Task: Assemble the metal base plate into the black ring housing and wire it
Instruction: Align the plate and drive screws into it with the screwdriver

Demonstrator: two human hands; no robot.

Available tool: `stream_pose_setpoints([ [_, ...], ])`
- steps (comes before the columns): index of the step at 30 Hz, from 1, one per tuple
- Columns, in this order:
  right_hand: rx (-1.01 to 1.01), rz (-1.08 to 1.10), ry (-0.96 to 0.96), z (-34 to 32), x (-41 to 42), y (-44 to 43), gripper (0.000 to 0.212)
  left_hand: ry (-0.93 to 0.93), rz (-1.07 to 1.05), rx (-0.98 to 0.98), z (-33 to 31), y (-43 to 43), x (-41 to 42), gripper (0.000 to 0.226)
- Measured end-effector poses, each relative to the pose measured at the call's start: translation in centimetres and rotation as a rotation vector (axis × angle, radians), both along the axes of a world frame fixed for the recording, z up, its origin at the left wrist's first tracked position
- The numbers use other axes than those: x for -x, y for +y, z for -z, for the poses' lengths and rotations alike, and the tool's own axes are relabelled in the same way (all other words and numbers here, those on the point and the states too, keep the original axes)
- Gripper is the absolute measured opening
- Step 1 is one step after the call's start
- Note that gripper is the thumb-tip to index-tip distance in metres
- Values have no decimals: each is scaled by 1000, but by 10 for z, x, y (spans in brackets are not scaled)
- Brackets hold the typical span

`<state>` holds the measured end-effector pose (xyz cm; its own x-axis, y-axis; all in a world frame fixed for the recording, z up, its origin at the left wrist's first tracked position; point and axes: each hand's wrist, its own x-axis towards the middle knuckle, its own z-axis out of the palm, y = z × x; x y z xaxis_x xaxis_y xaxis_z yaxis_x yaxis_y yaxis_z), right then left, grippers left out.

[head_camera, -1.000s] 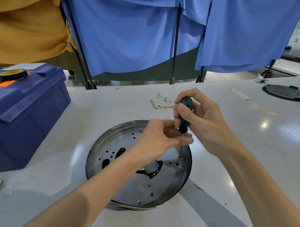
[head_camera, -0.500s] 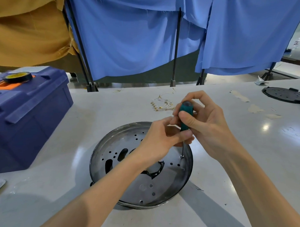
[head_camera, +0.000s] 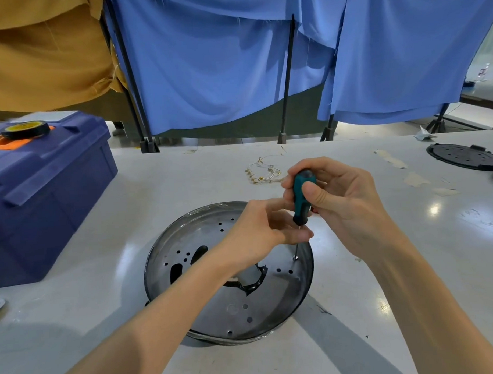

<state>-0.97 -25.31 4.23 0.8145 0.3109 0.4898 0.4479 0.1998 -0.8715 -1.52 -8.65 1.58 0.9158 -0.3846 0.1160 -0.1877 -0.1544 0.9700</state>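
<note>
White tabletop [head_camera: 104, 317], one metal plate [head_camera: 216, 308], one screwdriver [head_camera: 303, 196] tip at its 3 o'clock, right hand [head_camera: 343, 203] grip closed round handle, left hand [head_camera: 258, 234] grip pinching shaft.

- Metal base plate [head_camera: 216, 308]: round, shiny, pierced with small holes and larger cutouts, lying flat near the middle of the surface's near edge.
- Black ring housing [head_camera: 211, 338]: dark rim showing beneath the plate's near side.
- Screwdriver [head_camera: 303, 196]: teal-and-black handle, upright, tip on a screw [head_camera: 295, 258] at the plate's right side.
- Wires [head_camera: 263, 173]: thin, brass-tipped tangle toward the far edge.
</note>
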Motion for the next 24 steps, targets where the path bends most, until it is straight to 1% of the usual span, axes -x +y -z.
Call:
stream_pose_setpoints([
  [3, -48, -37, 47, 1, -1, -1, 20, -75, -67, -283, 6, 0, -3, 21],
  [5, -79, -73, 77, 2, -1, -1, 21, -95, -64, -444, 11, -1, -5, 21],
  [7, -117, -110, 91, 4, -2, 1, 24, -105, -43, -531, 15, -4, -7, 20],
  [9, -148, -120, 102, 5, -3, 4, 28, -111, -44, -569, 17, -6, -8, 16],
  [11, -154, -130, 109, 3, -5, 6, 25, -110, -49, -582, 18, -5, -10, 14],
  [13, -139, -88, 103, 2, -6, 6, 20, -81, -48, -575, 17, -2, -11, 12],
  [15, -100, 57, 54, 2, -7, 6, 20, -41, -44, -528, 14, 1, -10, 19],
  [17, -32, 242, -41, 5, -5, 8, 20, -44, -59, -421, 8, 2, -9, 29],
  [19, -5, 333, -102, 10, -2, 13, 18, -78, -72, -268, 0, 0, -7, 33],
  [21, -18, 324, -67, 12, 1, 18, 15, -94, -67, -160, -5, -4, -7, 27],
  [24, -4, 156, 62, 8, 3, 14, 26, -90, -30, -64, -5, -8, -6, 12],
])
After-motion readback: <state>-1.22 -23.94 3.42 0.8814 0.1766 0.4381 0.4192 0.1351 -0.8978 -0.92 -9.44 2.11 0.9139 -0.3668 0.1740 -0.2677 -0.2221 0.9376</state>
